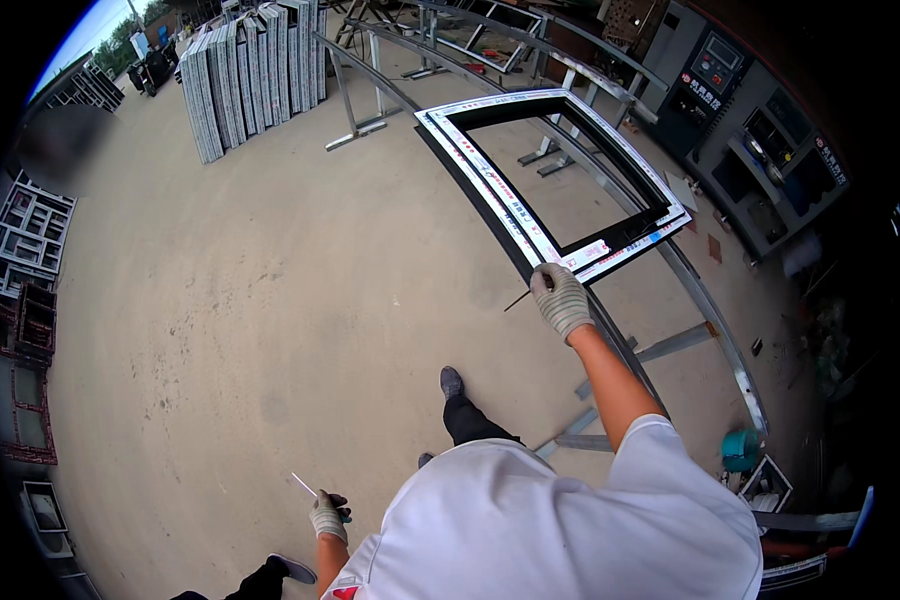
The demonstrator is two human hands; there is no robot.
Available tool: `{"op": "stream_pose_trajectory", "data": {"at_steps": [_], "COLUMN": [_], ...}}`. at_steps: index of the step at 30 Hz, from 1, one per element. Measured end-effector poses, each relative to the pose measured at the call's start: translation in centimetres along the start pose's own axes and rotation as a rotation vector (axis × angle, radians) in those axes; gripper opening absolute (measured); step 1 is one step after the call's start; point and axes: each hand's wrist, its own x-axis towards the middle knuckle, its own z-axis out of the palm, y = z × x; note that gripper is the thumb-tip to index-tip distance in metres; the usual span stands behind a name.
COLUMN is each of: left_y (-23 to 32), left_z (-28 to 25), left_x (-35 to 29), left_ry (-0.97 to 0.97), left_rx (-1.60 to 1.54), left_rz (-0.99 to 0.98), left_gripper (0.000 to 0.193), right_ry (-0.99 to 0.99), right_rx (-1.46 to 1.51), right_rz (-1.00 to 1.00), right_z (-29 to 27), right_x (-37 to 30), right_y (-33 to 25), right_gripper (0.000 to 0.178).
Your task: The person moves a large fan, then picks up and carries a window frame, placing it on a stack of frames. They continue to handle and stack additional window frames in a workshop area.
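Note:
A window frame [510,215] in white printed film, with black strips along its inner and outer edges, lies on metal rails. My right hand [562,298], in a pale knitted glove, is closed at its near corner. A thin black strip [515,301] pokes out to the left from under those fingers; the fingertips partly hide the corner. Low on the left, away from the frame, my gloved left hand [329,517] is closed around a slim screwdriver-like tool [303,485]. Its pale shaft points up and left, and a green handle end shows beside the fingers.
Metal stands [680,343] and rails carry the frame. Grey machines [715,80] are at the far right. Wrapped frames [250,80] stand stacked at the back; more frames [30,235] line the left. A teal bucket [739,450] is near right. A dark shoe [295,568] shows lower left.

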Motion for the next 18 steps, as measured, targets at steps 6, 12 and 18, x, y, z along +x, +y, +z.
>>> {"op": "stream_pose_trajectory", "data": {"at_steps": [6,12,18], "left_y": [-10.1,-1.6,18.0], "left_z": [2.8,8.5,17.1], "left_x": [8.4,9.1,7.7], "left_ry": [0.096,0.078,-0.046], "left_rx": [0.099,0.139,0.135], "left_rz": [-0.345,-0.264,-0.017], "left_gripper": [0.051,0.052,0.054], "right_ry": [0.107,-0.129,-0.315], "right_rx": [-0.177,-0.267,-0.266], "right_rz": [0.085,0.309,0.508], "right_z": [4.4,8.7,11.1], "right_x": [12.6,22.9,28.6], "right_y": [0.9,1.6,1.9], "right_gripper": [0.041,0.063,0.072]}}
